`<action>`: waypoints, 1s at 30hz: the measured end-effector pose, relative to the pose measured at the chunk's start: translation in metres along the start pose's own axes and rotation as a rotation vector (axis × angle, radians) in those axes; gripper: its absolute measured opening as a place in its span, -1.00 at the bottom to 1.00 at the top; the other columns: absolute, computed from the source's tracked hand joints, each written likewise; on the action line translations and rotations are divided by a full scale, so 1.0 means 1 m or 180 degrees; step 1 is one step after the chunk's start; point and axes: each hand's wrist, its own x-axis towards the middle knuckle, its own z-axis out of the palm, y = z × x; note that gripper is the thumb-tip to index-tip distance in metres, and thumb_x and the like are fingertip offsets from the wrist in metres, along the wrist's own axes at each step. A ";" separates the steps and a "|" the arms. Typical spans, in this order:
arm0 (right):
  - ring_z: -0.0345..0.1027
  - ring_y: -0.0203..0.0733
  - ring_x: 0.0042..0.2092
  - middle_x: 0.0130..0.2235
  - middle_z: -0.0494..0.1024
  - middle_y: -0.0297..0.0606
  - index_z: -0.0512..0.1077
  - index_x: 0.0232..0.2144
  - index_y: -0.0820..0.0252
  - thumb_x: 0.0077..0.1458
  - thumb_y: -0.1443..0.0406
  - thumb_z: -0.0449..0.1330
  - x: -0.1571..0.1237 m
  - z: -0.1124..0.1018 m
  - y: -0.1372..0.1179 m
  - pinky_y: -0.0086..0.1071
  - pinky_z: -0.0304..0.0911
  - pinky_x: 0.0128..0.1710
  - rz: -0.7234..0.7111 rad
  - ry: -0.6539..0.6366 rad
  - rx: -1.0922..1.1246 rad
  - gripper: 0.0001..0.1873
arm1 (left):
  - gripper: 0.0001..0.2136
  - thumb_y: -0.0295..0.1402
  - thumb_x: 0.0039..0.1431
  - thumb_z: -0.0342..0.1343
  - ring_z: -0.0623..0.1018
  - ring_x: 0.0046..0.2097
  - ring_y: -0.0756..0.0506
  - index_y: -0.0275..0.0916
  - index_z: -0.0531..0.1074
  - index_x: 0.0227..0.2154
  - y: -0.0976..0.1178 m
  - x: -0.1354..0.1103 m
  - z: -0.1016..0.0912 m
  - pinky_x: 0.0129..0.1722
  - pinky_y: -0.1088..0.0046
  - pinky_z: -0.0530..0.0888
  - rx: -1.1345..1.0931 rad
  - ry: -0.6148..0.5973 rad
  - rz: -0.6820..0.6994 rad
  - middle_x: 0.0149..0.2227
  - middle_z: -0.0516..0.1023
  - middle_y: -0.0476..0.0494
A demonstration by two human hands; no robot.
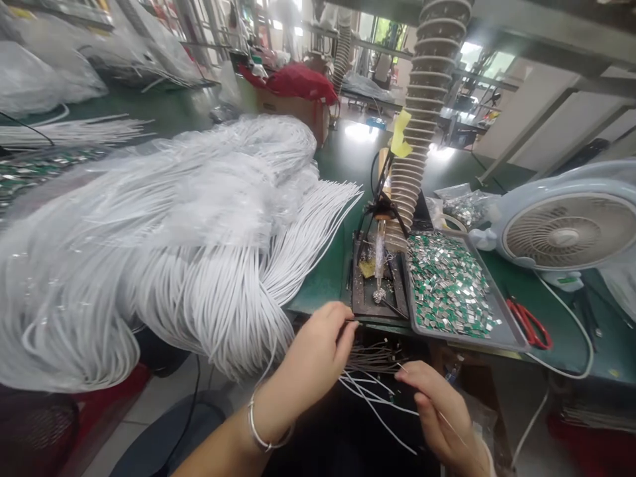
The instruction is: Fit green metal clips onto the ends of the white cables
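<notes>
My left hand (318, 348), with a bangle on its wrist, is at the table's front edge. Its thumb and forefinger are pinched together, and what lies between them is too small to make out. A soldering iron (380, 252) is held tip down over a dark tray (362, 306), just beyond that hand. Lower right, my right hand (440, 407) has its fingers closed around a thin strand of solder wire (450, 423). Between and below the hands lie white cables (370, 391), some with small pieces at their ends.
Bundled white cables (213, 285) under plastic cover the left side and hang over the edge. A grey tray (511, 334) of small green circuit boards (447, 285) stands right of the iron, near red-handled scissors (531, 324) and a fan (566, 225). A ribbed hose (427, 99) comes down behind.
</notes>
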 end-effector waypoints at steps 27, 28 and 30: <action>0.46 -0.23 -0.35 -0.38 0.52 -0.21 0.38 -0.25 0.16 0.23 0.29 -0.05 -0.009 0.031 0.024 -0.46 0.41 -0.37 0.0132 0.0040 0.0232 -0.78 | -0.81 -0.46 0.04 -0.02 0.51 -0.16 -0.23 -0.33 0.46 -0.32 -0.018 0.055 -0.039 -0.22 0.32 0.41 0.2386 -0.0237 -0.0986 -0.26 0.53 -0.32; 0.46 -0.23 -0.35 -0.38 0.52 -0.21 0.38 -0.25 0.17 0.23 0.29 -0.05 -0.008 0.032 0.024 -0.46 0.41 -0.38 0.0135 0.0045 0.0233 -0.79 | -0.81 -0.48 0.03 -0.02 0.50 -0.13 -0.23 -0.33 0.46 -0.31 -0.017 0.053 -0.040 -0.20 0.31 0.40 0.2381 -0.0255 -0.0932 -0.23 0.51 -0.33; 0.46 -0.24 -0.36 -0.39 0.52 -0.22 0.38 -0.26 0.17 0.23 0.29 -0.06 -0.007 0.033 0.024 -0.47 0.41 -0.38 0.0129 0.0051 0.0231 -0.79 | -0.80 -0.51 0.03 -0.04 0.50 -0.15 -0.22 -0.33 0.45 -0.30 -0.015 0.050 -0.039 -0.20 0.31 0.40 0.2359 -0.0300 -0.0878 -0.20 0.48 -0.33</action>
